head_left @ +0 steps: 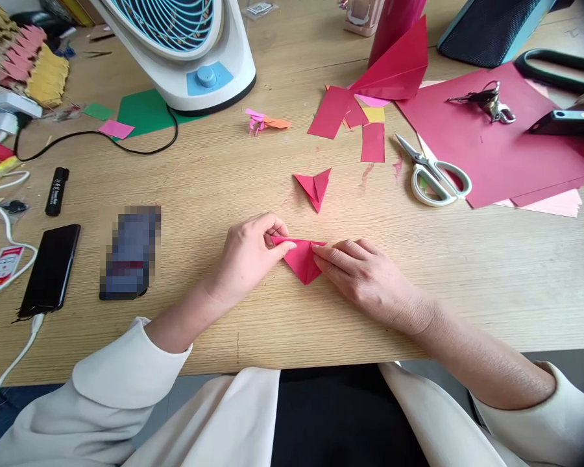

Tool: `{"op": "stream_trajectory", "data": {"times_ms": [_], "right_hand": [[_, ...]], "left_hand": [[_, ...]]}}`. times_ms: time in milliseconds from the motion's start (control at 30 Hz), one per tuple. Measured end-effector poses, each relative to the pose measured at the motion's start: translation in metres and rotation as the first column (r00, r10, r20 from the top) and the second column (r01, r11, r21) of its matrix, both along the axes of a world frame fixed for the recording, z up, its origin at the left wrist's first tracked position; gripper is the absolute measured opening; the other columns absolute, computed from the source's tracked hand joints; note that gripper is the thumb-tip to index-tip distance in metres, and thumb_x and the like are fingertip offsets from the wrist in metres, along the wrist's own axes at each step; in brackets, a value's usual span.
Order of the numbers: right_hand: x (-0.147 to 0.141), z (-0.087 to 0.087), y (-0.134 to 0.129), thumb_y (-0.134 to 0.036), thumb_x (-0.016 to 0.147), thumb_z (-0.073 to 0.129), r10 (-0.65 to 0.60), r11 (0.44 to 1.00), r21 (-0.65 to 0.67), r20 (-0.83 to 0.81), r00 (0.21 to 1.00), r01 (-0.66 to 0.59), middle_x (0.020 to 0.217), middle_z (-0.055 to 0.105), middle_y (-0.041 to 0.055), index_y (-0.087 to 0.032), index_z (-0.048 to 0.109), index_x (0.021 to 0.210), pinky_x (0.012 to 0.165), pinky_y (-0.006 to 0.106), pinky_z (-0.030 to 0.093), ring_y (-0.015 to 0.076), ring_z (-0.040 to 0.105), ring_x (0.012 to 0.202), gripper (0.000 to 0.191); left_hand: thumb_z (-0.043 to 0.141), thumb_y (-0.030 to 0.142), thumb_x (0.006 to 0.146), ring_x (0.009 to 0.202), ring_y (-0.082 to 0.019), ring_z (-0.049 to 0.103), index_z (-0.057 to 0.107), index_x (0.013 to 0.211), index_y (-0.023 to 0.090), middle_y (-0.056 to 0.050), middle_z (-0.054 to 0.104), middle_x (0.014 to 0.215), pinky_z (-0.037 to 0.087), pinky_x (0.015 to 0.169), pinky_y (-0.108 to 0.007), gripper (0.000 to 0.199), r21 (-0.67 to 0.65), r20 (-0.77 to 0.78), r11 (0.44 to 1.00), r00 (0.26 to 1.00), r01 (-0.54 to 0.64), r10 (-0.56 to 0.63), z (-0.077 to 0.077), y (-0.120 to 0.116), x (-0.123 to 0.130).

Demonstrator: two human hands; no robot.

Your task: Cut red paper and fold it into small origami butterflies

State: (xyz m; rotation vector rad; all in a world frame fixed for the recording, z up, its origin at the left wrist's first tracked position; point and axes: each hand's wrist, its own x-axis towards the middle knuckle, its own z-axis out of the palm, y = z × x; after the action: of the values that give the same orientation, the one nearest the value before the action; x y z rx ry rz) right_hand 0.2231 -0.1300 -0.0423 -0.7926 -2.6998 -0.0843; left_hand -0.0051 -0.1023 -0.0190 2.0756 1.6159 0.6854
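Observation:
A red folded paper triangle [304, 264] lies on the wooden table in front of me, its point toward me. My left hand [254, 250] pinches its upper left corner between thumb and fingers. Fingers of my right hand [359, 272] press together on its right side, near the centre crease. Just beyond it sits a second folded red paper piece [315, 188], with two peaks and a point facing me. Part of the paper's edges is covered by my fingers.
White-handled scissors [437, 175] lie right of centre, beside large red sheets [448, 123] with keys [491, 104] on top. Red paper rectangles [331, 113] and a small pink-orange folded piece [267, 122] lie farther back. A fan [209, 71], a marker [57, 191] and phones [51, 269] stand or lie leftward.

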Motion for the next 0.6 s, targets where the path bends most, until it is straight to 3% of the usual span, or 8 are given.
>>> {"op": "stream_trajectory", "data": {"times_ms": [167, 367, 500, 600], "right_hand": [[-0.001, 0.001, -0.001, -0.006, 0.098, 0.047, -0.014, 1.000, 0.029, 0.017, 1.000, 0.013, 0.125, 0.068, 0.0188, -0.002, 0.068, 0.117, 0.073, 0.038, 0.049, 0.0259, 0.059, 0.093, 0.029], [0.002, 0.000, 0.001, -0.006, 0.097, 0.046, -0.027, 1.000, 0.016, -0.003, 1.000, 0.027, 0.126, 0.068, 0.0188, -0.003, 0.068, 0.116, 0.075, 0.039, 0.051, 0.0257, 0.059, 0.095, 0.029], [0.003, -0.001, 0.002, -0.007, 0.097, 0.047, -0.023, 1.000, 0.000, -0.014, 1.000, 0.023, 0.126, 0.068, 0.0185, -0.003, 0.068, 0.114, 0.077, 0.039, 0.051, 0.0253, 0.061, 0.096, 0.027], [0.004, -0.001, 0.003, -0.007, 0.098, 0.047, -0.020, 1.000, -0.005, -0.026, 0.999, 0.020, 0.130, 0.066, 0.0176, -0.005, 0.068, 0.114, 0.079, 0.039, 0.052, 0.0246, 0.062, 0.097, 0.027]], "left_hand": [[0.079, 0.016, 0.075, 0.077, -0.014, 0.065, 0.062, 0.100, 0.020, 0.002, 0.071, 0.089, 0.051, 0.074, -0.026, 0.030, 0.086, 0.049, 0.996, 0.998, 0.025, -0.030, -0.006, -0.012, 0.011], [0.077, 0.011, 0.075, 0.094, -0.020, 0.064, 0.059, 0.099, 0.019, -0.002, 0.071, 0.099, 0.050, 0.087, -0.034, 0.031, 0.183, -0.030, 0.981, 0.998, 0.061, -0.057, -0.024, -0.011, 0.019], [0.066, 0.012, 0.086, 0.087, -0.020, 0.061, 0.061, 0.090, 0.019, -0.002, 0.070, 0.089, 0.049, 0.082, -0.035, 0.011, 0.230, -0.123, 0.951, 0.975, 0.209, -0.184, -0.023, -0.006, 0.019], [0.059, 0.010, 0.090, 0.087, -0.021, 0.059, 0.064, 0.096, 0.019, -0.004, 0.068, 0.091, 0.049, 0.081, -0.036, 0.012, 0.269, -0.189, 0.910, 0.944, 0.316, -0.272, -0.024, -0.002, 0.016]]}}
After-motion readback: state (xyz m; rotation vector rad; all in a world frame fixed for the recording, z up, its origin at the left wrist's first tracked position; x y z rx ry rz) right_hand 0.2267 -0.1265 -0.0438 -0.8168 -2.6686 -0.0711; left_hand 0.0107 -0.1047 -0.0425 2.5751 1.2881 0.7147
